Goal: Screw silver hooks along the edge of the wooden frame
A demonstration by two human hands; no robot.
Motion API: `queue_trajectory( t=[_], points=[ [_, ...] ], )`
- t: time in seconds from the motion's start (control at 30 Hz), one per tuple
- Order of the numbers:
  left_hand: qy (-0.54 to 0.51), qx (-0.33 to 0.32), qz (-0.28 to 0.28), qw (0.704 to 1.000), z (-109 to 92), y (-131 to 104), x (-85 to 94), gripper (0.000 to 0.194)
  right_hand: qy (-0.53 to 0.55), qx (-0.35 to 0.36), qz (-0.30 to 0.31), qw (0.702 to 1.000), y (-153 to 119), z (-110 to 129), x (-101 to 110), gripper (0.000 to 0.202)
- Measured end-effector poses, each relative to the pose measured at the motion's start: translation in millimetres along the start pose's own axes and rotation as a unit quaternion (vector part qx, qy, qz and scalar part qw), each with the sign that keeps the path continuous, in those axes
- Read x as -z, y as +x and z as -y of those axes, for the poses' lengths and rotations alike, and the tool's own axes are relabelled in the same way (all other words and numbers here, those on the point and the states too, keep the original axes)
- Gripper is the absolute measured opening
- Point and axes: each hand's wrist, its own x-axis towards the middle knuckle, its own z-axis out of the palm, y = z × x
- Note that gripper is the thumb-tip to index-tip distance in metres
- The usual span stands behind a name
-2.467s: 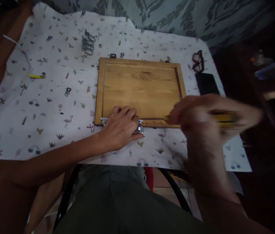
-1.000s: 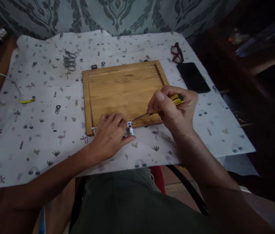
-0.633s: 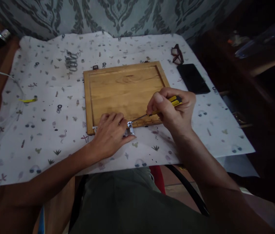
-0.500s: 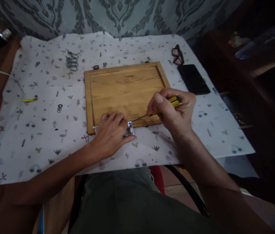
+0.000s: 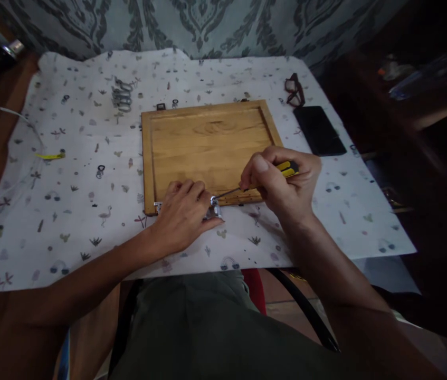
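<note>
A framed wooden panel (image 5: 207,142) lies flat on the patterned white cloth. At its near edge, left of the middle, sits a shiny metal bracket (image 5: 216,210), mostly covered by my left hand (image 5: 183,216), whose fingers press and hold it against the wood. My right hand (image 5: 286,179) is closed round a yellow and black screwdriver (image 5: 287,169). Its thin shaft points left, and the tip meets the right end of the metal bracket. Small dark holes show in the near edge of the frame, right of the tip.
Several grey metal pieces (image 5: 122,96) stand behind the panel at the left. A black phone (image 5: 320,131) and dark-rimmed glasses (image 5: 294,89) lie at the back right. A yellow strip (image 5: 51,156) and a white cable (image 5: 21,115) are at the left.
The whole view has shifted slightly, so most things on the table appear a little further right. Both hands keep their grips, and the screwdriver tip stays at the metal bracket.
</note>
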Motion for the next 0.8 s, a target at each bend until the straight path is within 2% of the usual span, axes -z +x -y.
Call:
queue_trajectory(
  t=[0.23, 0.4, 0.67, 0.8],
  points=[
    [-0.005, 0.015, 0.023, 1.000, -1, 1, 0.6, 0.052, -0.053, 0.033, 0.083, 0.995, -2, 16, 0, 0.042],
    [-0.019, 0.012, 0.021, 1.000, 0, 0, -1.4, 0.055, -0.115, 0.073, 0.156, 0.978, 1, 27, -4, 0.042],
    [-0.005, 0.023, 0.035, 0.999, -2, 2, 1.8, 0.055, -0.105, -0.021, 0.129, 0.986, 15, 26, -8, 0.041],
    [-0.009, 0.030, 0.054, 0.998, -2, 2, 3.5, 0.055, -0.081, -0.042, 0.166, 0.982, 14, 27, -5, 0.034]
  ],
)
